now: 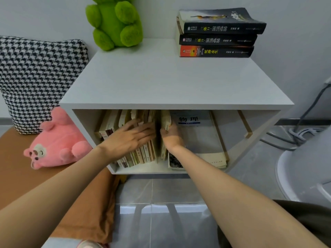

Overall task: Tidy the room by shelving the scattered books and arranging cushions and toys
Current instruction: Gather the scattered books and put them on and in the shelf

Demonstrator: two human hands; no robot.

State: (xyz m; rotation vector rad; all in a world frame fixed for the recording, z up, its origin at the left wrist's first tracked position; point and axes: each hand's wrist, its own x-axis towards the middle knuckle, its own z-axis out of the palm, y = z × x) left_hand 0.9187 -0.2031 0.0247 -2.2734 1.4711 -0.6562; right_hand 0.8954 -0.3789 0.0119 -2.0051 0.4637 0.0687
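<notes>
Three books lie stacked on the white cabinet, unshelved; inside it, our left hand presses the upright row flat-palmed, our right hand clasps one paperback beside it.

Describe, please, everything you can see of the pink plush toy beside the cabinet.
The pink plush toy is a fluffy bear-like animal with rounded ears, stubby limbs and a pale muzzle patch. It lies on its back on the brown surface, head toward the camera, between the houndstooth cushion and the white cabinet. Neither hand touches it.
</notes>
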